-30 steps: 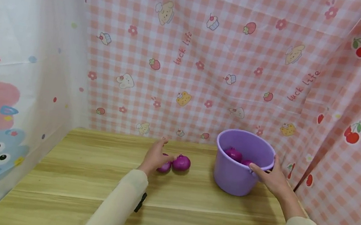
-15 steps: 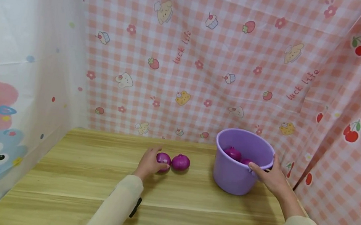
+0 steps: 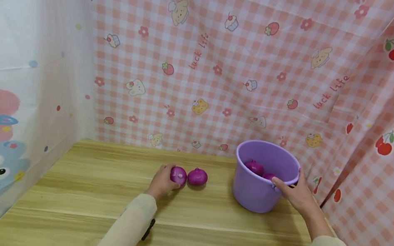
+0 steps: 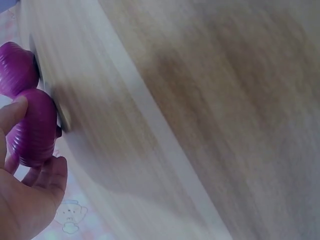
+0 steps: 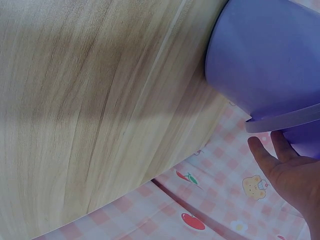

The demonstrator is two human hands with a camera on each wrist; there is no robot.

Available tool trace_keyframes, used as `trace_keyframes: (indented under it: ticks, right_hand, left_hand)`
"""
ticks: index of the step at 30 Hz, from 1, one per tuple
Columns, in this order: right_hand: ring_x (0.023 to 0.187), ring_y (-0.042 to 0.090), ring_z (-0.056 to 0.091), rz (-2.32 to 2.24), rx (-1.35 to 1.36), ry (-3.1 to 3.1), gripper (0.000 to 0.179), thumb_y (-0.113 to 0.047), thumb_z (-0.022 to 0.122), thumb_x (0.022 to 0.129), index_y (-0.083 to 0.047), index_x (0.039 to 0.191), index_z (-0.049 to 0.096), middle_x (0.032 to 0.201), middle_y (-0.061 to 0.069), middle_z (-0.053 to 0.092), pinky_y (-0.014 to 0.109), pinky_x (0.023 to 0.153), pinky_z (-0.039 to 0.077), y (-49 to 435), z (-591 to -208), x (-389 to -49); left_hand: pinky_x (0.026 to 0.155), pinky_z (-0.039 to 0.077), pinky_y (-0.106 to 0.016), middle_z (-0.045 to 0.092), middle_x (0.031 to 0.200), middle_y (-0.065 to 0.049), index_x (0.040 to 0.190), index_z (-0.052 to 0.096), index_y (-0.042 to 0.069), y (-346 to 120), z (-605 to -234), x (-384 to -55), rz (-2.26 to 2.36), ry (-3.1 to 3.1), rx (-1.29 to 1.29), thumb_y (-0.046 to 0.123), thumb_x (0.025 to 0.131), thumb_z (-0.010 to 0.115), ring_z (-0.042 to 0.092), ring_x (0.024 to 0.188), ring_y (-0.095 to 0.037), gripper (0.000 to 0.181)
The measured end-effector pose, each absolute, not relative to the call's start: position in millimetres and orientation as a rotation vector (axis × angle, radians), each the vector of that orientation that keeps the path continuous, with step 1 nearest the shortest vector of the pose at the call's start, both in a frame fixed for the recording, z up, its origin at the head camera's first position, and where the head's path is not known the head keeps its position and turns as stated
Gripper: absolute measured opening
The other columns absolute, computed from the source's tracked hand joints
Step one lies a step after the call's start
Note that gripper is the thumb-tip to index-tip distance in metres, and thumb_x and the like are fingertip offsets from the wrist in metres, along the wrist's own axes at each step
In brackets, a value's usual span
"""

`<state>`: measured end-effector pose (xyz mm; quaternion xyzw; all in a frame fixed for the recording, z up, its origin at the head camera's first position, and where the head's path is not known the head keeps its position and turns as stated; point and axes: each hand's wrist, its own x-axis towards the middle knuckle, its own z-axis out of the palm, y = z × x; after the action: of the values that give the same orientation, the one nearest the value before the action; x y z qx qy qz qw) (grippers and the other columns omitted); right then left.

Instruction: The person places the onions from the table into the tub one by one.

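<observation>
My left hand (image 3: 161, 182) grips a purple-red onion (image 3: 178, 176) at the middle of the table. In the left wrist view, the thumb presses one side of that onion (image 4: 36, 130) and the fingers curl round the other. Close on its right sits a second onion (image 3: 197, 177). My right hand (image 3: 300, 196) holds the rim of a lilac bucket (image 3: 253, 194), thumb over the edge and fingers on the outside. Two onions show inside the bucket, one of them (image 3: 255, 168) farther back and the other partly hidden by the rim. The right wrist view shows the bucket's handle (image 5: 287, 120) hanging by my fingers.
The wood-grain table (image 3: 95, 201) extends to a pink checked curtain (image 3: 188, 75) behind. A white cartoon curtain (image 3: 49, 98) borders the left side, and another pink checked curtain (image 3: 374, 177) hangs close to the bucket on the right.
My left hand has come down from above the left onion and closed its thumb and fingers on it. The right hand and the bucket have stayed in place.
</observation>
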<state>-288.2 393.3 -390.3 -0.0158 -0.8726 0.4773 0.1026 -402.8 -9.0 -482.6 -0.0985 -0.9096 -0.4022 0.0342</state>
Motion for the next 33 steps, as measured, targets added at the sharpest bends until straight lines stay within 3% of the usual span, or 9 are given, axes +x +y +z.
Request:
trace_keyframes:
  ticks: [19, 33]
  right_hand:
    - [0.137, 0.048, 0.028, 1.417, -0.070, -2.592, 0.106, -0.045, 0.067, 0.093, -0.007, 0.157, -0.008, 0.151, 0.037, 0.023, 0.058, 0.112, 0.028, 393.2, -389.4, -287.7]
    - [0.138, 0.048, 0.028, 1.427, -0.073, -2.589, 0.106, -0.044, 0.067, 0.093, -0.007, 0.157, -0.009, 0.151, 0.038, 0.023, 0.058, 0.112, 0.028, 391.8, -389.0, -287.4]
  left_hand:
    - [0.104, 0.044, -0.051, 0.050, 0.128, -0.023, 0.139, 0.047, -0.003, -12.5, -475.4, -399.7, -1.371, -2.707, -0.178, 0.006, 0.079, 0.082, 0.052, 0.120, -0.040, 0.070]
    - [0.105, 0.043, -0.049, 0.056, 0.132, -0.023, 0.139, 0.049, -0.002, -4.7, -446.2, -411.2, -1.345, -2.592, -0.291, 0.019, 0.079, 0.084, 0.053, 0.122, -0.038, 0.073]
